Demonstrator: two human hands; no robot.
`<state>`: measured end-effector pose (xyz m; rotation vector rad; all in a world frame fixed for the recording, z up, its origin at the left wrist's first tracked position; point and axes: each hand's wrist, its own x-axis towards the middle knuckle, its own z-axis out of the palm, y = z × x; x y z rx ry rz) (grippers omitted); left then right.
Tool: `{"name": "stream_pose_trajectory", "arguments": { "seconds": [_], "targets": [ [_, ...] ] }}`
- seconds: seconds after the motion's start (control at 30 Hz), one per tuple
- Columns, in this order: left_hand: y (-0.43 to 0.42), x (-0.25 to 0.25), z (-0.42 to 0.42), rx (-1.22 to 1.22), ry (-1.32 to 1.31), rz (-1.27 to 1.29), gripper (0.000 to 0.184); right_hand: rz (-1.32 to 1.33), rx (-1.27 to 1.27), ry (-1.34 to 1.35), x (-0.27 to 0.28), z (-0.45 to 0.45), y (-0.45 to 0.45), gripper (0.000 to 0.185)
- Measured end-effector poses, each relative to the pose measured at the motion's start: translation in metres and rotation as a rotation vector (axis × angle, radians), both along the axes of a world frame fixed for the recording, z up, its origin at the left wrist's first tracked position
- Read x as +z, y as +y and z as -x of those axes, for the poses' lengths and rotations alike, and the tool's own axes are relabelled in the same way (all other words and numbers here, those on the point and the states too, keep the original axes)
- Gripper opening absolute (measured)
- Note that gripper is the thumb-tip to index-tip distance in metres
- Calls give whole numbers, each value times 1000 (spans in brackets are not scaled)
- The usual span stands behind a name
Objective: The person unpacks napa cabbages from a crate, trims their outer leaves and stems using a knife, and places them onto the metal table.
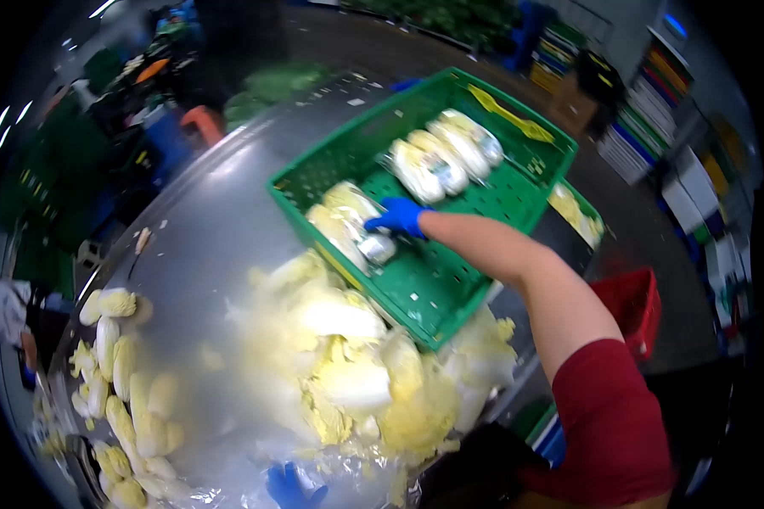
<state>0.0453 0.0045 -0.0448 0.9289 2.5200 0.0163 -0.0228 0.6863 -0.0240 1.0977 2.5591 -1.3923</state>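
Note:
My right hand (401, 218), in a blue glove, reaches into a green plastic crate (492, 293). Its fingers are closed on the near edge of a clear bag of napa cabbages (339, 216) at the crate's left end. Two more bagged packs of napa cabbage (446, 153) lie side by side further back in the crate. My left hand (294, 487), also blue-gloved, is at the bottom edge of the view with its fingers spread. Around it lies clear plastic film (348, 467), and nothing shows in its grasp. Part of this hand is cut off.
Loose cabbage leaves (348, 373) are heaped in front of the crate on the metal table (204, 229). Several whole napa cabbages (123, 373) line the left side. A yellow strip (509, 114) lies along the crate's back wall. A red bin (632, 310) stands at the right.

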Motion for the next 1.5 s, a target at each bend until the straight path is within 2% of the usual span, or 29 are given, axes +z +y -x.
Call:
{"name": "stream_pose_trajectory", "arguments": {
  "seconds": [0.03, 0.07, 0.1, 0.13, 0.2, 0.23, 0.3, 0.33, 0.43, 0.47, 0.57, 0.77, 0.9, 1.03, 1.2, 1.33, 1.43, 1.47, 1.5],
  "targets": [
    [2, -1, -2, 20, -4, -18, 104, 15, 23, 1, -23, 10, 13, 87],
    [-8, -11, -3, -22, 62, -155, 100, 223, -21, 116, -42, 17, 16, 80],
    [-5, -12, -3, 5, 71, -144, 99, 354, -17, 153, -38, 20, 12, 74],
    [-3, -8, -3, 23, 73, -128, 98, 347, -32, 131, -14, 18, 0, 69],
    [-7, -11, -7, 38, 60, -121, 96, 292, -14, -75, 37, 10, -11, 71],
    [-8, -13, -7, 45, 56, -126, 96, 265, -60, -272, 41, 12, -3, 70],
    [-7, -14, -7, 50, 46, -131, 95, 431, -133, -241, 22, 16, 9, 66],
    [-7, -14, -7, 71, 22, -126, 95, 484, -152, -218, 26, 13, 10, 56],
    [-2, -13, -5, 122, -40, -118, 94, 490, -98, -34, 39, 10, 1, 51],
    [-2, -11, -3, 132, -57, -117, 94, 422, -90, -129, 32, 13, 10, 51],
    [-4, -10, -3, 139, -72, -120, 94, 431, 1, 4, 62, 6, -10, 59],
    [-8, -9, 0, 126, -73, -156, 92, 412, 49, 23, 53, 15, -2, 62],
    [-9, -10, 2, 118, -70, -183, 91, 407, -13, 180, 75, 8, -22, 51],
    [-11, -13, 1, 112, -67, -147, 90, 295, 59, 199, 62, 13, -29, 36],
    [-7, -12, 0, 124, -63, -186, 87, -193, 217, 240, 71, 27, -42, 33],
    [-5, 1, 1, 98, -28, -197, 81, -398, 222, 238, 69, 23, -43, 30],
    [-13, 2, 14, 46, -47, -263, 73, -163, 60, 220, 85, 10, -45, 29],
    [-12, 7, 17, 43, -24, -373, 59, -54, 5, 206, 98, 5, -48, 27],
    [-10, 16, 20, 73, -44, -386, 55, -89, 4, 237, 111, 0, -51, 26]
  ]
}}
